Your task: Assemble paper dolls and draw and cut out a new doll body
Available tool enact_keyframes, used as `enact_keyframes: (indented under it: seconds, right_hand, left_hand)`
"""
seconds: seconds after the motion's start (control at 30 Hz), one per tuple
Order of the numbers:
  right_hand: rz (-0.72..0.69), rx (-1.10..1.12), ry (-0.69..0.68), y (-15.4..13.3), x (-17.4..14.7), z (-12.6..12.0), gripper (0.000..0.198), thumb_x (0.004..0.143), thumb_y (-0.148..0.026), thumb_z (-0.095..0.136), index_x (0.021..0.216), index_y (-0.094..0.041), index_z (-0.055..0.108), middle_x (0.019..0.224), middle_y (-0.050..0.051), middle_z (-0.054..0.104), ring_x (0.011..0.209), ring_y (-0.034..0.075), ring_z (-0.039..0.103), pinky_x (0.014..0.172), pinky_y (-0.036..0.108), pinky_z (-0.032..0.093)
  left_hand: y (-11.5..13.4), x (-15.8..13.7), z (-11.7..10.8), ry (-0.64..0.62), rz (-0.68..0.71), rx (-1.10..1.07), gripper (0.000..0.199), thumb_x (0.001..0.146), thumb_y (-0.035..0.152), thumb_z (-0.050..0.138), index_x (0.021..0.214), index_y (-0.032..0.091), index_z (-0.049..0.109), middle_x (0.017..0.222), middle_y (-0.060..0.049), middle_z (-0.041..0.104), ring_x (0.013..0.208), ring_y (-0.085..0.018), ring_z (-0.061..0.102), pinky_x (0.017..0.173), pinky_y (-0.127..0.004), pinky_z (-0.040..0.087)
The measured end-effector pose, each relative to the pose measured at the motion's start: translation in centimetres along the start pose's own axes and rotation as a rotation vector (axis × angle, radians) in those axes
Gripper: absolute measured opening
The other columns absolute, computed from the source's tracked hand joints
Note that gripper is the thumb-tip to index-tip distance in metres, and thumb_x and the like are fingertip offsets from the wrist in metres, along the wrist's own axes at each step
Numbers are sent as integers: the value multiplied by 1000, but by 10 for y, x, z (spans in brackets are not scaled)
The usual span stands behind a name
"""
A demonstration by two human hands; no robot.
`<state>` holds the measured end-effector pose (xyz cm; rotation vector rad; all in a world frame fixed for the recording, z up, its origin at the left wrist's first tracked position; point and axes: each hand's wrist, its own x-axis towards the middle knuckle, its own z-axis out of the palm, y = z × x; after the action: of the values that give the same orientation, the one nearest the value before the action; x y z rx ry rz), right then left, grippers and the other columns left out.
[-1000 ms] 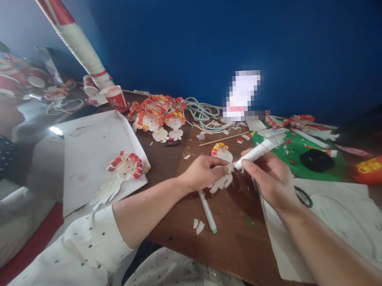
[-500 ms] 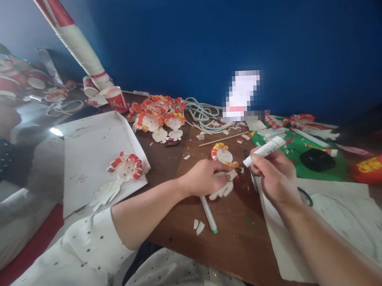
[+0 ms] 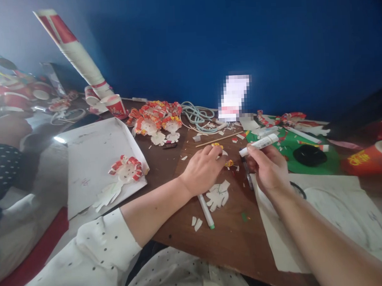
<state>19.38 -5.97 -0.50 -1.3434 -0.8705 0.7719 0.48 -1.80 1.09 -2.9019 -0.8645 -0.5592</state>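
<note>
My left hand [image 3: 204, 167] is curled over a small paper doll head with yellow and red paper curls [image 3: 229, 163]. Its fingers close on the head and cover most of it. In my right hand [image 3: 269, 162] is a slim white labelled tube [image 3: 260, 144], held between thumb and fingers and pointing left. A white cut-paper doll body [image 3: 217, 195] lies flat below my left hand. Beside it rests a white marker with a green end [image 3: 206, 212]. A dark pen [image 3: 247, 173] lies between my hands.
Several finished paper dolls [image 3: 156, 117] are piled at the back, near a coiled pale cable [image 3: 198, 115] and a blurred phone [image 3: 234, 98]. A white box lid [image 3: 93, 160] carries another doll [image 3: 126, 169]. Green paper [image 3: 289, 143] and a red cup [image 3: 365, 160] are right; a person sits left.
My left hand has moved up and away from the paper body onto the doll head, leaving the body uncovered. My right hand still holds the white tube. The view has shifted slightly.
</note>
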Motion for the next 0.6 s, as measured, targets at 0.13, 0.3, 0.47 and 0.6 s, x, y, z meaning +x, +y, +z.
enact_keyframes:
  seconds: [0.13, 0.3, 0.47, 0.6]
  right_hand:
    - [59, 100, -23, 0, 2, -1, 24, 73, -40, 74, 73, -22, 58, 58, -5, 49, 48, 9, 40, 44, 24, 28]
    - [193, 159, -25, -10, 3, -3, 25, 66, -40, 78, 72, -20, 63, 64, -2, 60, 54, 10, 50, 42, 22, 31]
    - [323, 155, -192, -17, 2, -5, 31, 62, -43, 81, 81, -20, 73, 74, 3, 69, 64, 15, 61, 44, 22, 36]
    - [306, 112, -260, -15, 1, -7, 35, 64, -43, 81, 90, -21, 76, 77, 4, 71, 65, 14, 60, 44, 21, 35]
  left_hand:
    - [-4, 1, 2, -20, -9, 42, 23, 92, 18, 44, 99, 17, 65, 109, -10, 59, 100, -22, 54, 83, -35, 48]
    - [-18, -3, 2, 156, 47, -60, 26, 94, 16, 40, 98, 15, 65, 104, -9, 64, 91, -19, 55, 84, -34, 49]
    - [-26, -4, 2, 291, 170, -104, 22, 94, 15, 44, 96, 15, 66, 106, -7, 67, 98, -17, 57, 90, -33, 49]
    - [-32, -4, 2, 302, 252, -107, 20, 93, 14, 47, 98, 15, 66, 112, -8, 66, 105, -17, 56, 92, -33, 49]
